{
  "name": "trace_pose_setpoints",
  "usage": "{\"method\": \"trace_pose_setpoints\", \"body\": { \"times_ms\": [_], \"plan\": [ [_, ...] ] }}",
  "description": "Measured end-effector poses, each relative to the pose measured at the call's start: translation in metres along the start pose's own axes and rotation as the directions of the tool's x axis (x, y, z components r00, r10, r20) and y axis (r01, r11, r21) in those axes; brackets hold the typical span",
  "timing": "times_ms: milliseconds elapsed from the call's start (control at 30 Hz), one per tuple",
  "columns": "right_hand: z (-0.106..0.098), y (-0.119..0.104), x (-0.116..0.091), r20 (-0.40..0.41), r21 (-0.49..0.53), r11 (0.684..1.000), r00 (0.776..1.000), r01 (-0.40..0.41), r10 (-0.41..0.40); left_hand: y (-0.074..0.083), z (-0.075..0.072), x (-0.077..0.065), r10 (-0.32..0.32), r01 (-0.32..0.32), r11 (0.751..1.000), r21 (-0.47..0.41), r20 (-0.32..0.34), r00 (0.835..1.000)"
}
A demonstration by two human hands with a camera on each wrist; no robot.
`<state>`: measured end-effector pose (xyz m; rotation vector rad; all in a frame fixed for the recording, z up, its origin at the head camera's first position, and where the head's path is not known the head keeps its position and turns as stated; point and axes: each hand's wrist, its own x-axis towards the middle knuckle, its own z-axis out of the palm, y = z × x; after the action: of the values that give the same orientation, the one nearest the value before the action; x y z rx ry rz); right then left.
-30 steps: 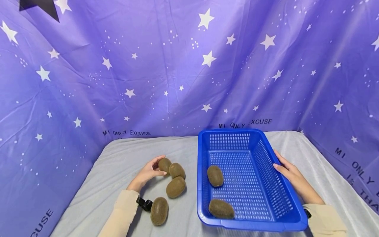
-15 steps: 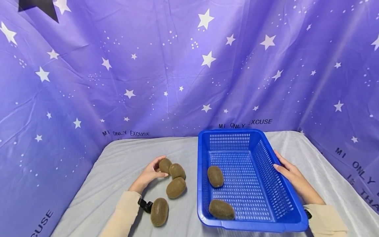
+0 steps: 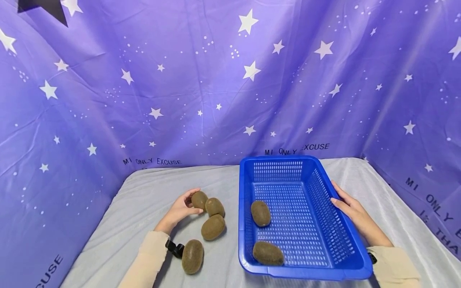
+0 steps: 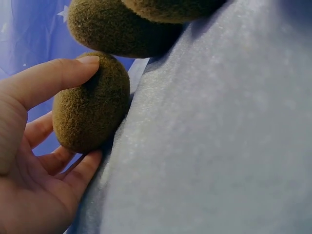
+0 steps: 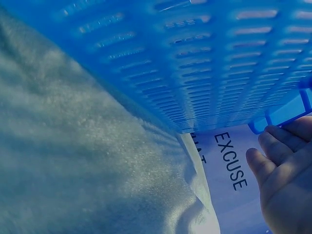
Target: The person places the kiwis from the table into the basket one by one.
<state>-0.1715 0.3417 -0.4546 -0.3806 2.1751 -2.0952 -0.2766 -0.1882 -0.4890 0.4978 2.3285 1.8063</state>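
My left grip [image 3: 178, 212] pinches the farthest loose kiwifruit [image 4: 92, 114], best lifted gently, straight up; my right grip [image 3: 354, 210], fingers extended, touches the blue basket's rim [image 3: 309, 273].

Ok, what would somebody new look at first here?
Probably the blue basket, on the right of the grey cloth, with two kiwis inside and the right hand at its edge. Next, maybe the purple curtain with white stars, behind the cloth. Then the four kiwis on the left, one held by the left hand.
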Motion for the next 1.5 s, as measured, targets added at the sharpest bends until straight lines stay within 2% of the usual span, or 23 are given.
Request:
{"method": "trace_pose_setpoints", "body": {
  "times_ms": [200,433,567,733,867,1033,1333,1500],
  "plan": [
    [0.001,0.001,0.0,0.018,0.027,1.0,1.0,0.005,-0.005,0.019,-0.001,-0.009,0.013,-0.013,0.999,0.033,0.003,1.0],
    [0.001,0.0,0.0,0.017,0.065,0.998,1.0,-0.013,0.012,0.009,-0.01,-0.005,0.021,-0.02,0.999,0.05,-0.022,1.0],
    [0.001,-0.002,-0.001,-0.004,0.013,0.999,1.0,-0.03,0.03,0.007,-0.014,-0.004,0.029,-0.028,0.998,0.06,-0.018,0.999],
    [0.0,-0.003,-0.001,-0.005,-0.035,0.999,1.0,-0.017,0.016,0.014,-0.017,-0.005,0.031,-0.031,0.998,0.047,-0.017,0.999],
    [0.0,-0.002,0.0,0.007,-0.019,1.0,1.0,-0.005,0.005,0.024,-0.017,-0.007,0.026,-0.024,0.998,0.054,-0.03,0.999],
    [0.0,-0.001,0.001,0.006,-0.024,1.0,1.0,-0.003,0.003,0.033,-0.015,-0.008,0.053,-0.049,0.995,0.083,-0.039,0.998],
    [-0.001,-0.002,0.002,0.013,-0.012,1.0,1.0,0.007,-0.007,0.047,-0.01,-0.006,0.11,-0.109,0.99,0.095,-0.009,0.994],
    [0.0,-0.002,0.001,0.004,-0.046,0.999,1.0,0.005,-0.004,0.056,-0.005,-0.008,0.117,-0.116,0.989,0.094,-0.002,0.993]
  ]
}}
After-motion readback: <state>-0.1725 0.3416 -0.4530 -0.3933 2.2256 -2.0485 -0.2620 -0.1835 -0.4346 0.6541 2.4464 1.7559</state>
